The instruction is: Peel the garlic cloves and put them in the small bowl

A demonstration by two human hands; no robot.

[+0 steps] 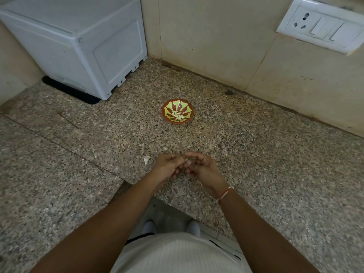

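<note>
Head view: left hand (pixel 167 164) and right hand (pixel 202 166) pinch one clove (pixel 186 159) together; bowl (pixel 169 120) at 12 o'clock, peel (pixel 146 159) at 9.

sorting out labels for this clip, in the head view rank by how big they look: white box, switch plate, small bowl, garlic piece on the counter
1. white box
2. switch plate
3. small bowl
4. garlic piece

This is apparent size only; the wide lens distorts the edges.

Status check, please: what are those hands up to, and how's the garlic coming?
Both hands pinching one clove. Peeled cloves already in small bowl. Peel scrap on counter, nothing blocking.
</note>
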